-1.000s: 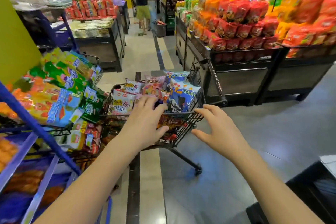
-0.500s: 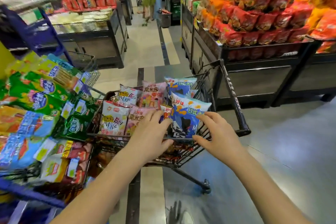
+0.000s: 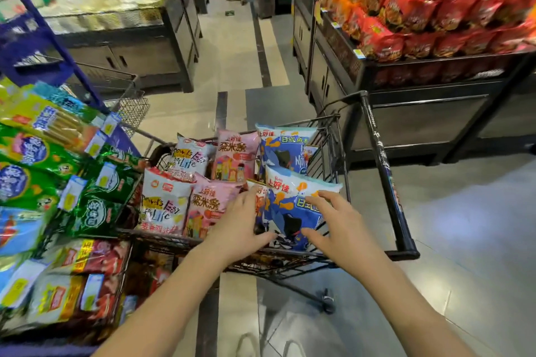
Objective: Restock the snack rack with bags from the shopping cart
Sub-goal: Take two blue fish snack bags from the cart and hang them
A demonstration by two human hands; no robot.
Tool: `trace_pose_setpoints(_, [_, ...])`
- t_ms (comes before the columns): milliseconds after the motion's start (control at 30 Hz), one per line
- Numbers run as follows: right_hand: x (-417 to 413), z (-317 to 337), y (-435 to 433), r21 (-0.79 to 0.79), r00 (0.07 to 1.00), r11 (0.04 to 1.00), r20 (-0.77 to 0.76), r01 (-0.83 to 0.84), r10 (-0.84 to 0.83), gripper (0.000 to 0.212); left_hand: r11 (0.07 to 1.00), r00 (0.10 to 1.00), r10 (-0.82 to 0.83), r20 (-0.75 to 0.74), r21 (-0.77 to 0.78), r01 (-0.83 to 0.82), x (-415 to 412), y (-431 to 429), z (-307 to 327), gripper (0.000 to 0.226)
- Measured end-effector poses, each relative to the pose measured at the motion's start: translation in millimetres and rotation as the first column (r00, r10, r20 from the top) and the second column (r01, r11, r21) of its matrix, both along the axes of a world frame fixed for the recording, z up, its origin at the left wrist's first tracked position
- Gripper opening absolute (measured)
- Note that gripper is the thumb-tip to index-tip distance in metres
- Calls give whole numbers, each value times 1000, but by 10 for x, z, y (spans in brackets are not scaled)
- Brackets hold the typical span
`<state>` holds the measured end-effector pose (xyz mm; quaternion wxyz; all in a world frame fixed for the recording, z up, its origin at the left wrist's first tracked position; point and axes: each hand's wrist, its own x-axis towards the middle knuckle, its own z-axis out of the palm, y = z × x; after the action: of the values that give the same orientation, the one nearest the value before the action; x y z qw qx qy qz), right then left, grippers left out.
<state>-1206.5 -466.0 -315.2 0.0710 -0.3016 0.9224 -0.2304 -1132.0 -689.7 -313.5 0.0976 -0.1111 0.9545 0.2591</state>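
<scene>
At the far left stands the snack rack (image 3: pixel 62 51), a blue-framed stand with wire baskets. Its tiers hold green bags (image 3: pixel 95 211) above and dark red packs (image 3: pixel 95 258) lower down, all lying tilted toward the aisle. Just beside the rack, touching its lower basket, is the shopping cart (image 3: pixel 380 171), whose black handle bar runs along its right side. Snack bags stand upright in two rows in the cart's basket. In the near row a white bag (image 3: pixel 164 203) is on the left, a pink bag (image 3: pixel 207 206) is next to it, and a blue bag (image 3: pixel 290 211) is on the right. A second blue bag (image 3: pixel 285 145) stands behind that one.

The left hand (image 3: pixel 240 229) reaches over the cart's near rim. Its fingers (image 3: pixel 249 197) lie fairly straight across the pink bag's right edge, and the thumb points at the lower left corner of the front blue bag. The right hand (image 3: pixel 339 229) sits on the blue bag's right half, fingers (image 3: pixel 322 200) spread and only lightly bent, with tips and thumb touching the wrapper. Neither hand has closed round the bag, which sits in the cart between the two palms.

To the right, across the grey floor (image 3: pixel 464 240), a dark display bench (image 3: pixel 420 113) carries stacked red bags (image 3: pixel 406 14).
</scene>
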Motion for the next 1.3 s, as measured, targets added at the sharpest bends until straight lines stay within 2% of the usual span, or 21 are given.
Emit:
trace_pose_setpoints(133, [-47,-48,-51,-6,999,999,19,32,-32,63,975,990,88,106,196,-108,-237,-108,-358,134])
trace_pose_setpoints(267, [-100,-126,-59,-27,997,997,43,70,-69,63,907,981,109,161,388,-164,-463,-196,-674,152])
trace_pose_setpoints(300, [-106,-143,-55,-30,996,996,51,78,-77,63,894,979,105,173,415,-169,-483,-172,-650,147])
trace_pose_setpoints(467, [-131,-186,-34,-58,993,992,59,110,-107,61,874,979,112,168,452,-178,-518,-134,-707,94])
trace_pose_setpoints(567, [-175,-180,-29,-74,990,989,61,130,-125,62,846,978,157,141,491,-207,-550,-154,-775,83])
trace_pose_setpoints(667, [-217,-159,-36,-112,989,984,65,138,-132,62,820,974,186,125,526,-224,-567,-189,-781,83])
trace_pose_setpoints(733, [-246,-130,-54,-146,988,979,75,141,-131,62,811,974,194,116,539,-226,-568,-216,-755,64])
trace_pose_setpoints(800, [-281,-102,-86,-161,989,977,68,142,-133,62,802,970,222,98,547,-239,-565,-253,-699,54])
trace_pose_setpoints(1067, [-532,-15,-257,-186,988,973,101,138,-121,59,715,923,381,55,615,-332,-528,-566,-373,52])
trace_pose_setpoints(1300, [-928,-68,-566,-126,968,979,213,161,-132,67,638,872,485,72,653,-409,-502,-924,-210,75])
